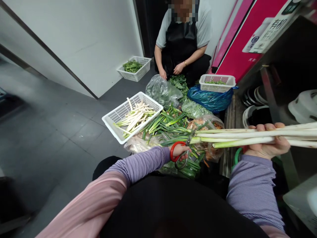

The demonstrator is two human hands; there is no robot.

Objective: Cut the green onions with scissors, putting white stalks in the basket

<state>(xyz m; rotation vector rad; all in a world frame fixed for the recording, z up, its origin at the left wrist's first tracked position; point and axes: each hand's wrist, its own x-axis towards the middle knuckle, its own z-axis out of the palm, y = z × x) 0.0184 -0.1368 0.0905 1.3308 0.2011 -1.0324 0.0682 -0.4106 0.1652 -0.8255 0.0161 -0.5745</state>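
Observation:
My left hand (180, 151) is closed on a pair of scissors (173, 148) with a red handle loop. The blades reach up to the stalks where white turns to green; whether they are closed around them I cannot tell. In my right hand (268, 145) lies a bundle of long scallions (230, 135), the fingers wrapped round the white stalks, with the green ends toward the scissors. Below and beyond the scissors is a heap of cut scallion greens (170, 120). Trimmed white scallion stalks (138, 115) fill part of a white plastic basket (111, 116) on the left.
A co-worker (183, 36) squats opposite, both hands at leafy greens (180, 84) beside a clear plastic bag (160, 91). Farther back stand a basket of greens (135, 76) and another basket (215, 87) on a blue bag (213, 99). Metal shelving (269, 96) borders the right side.

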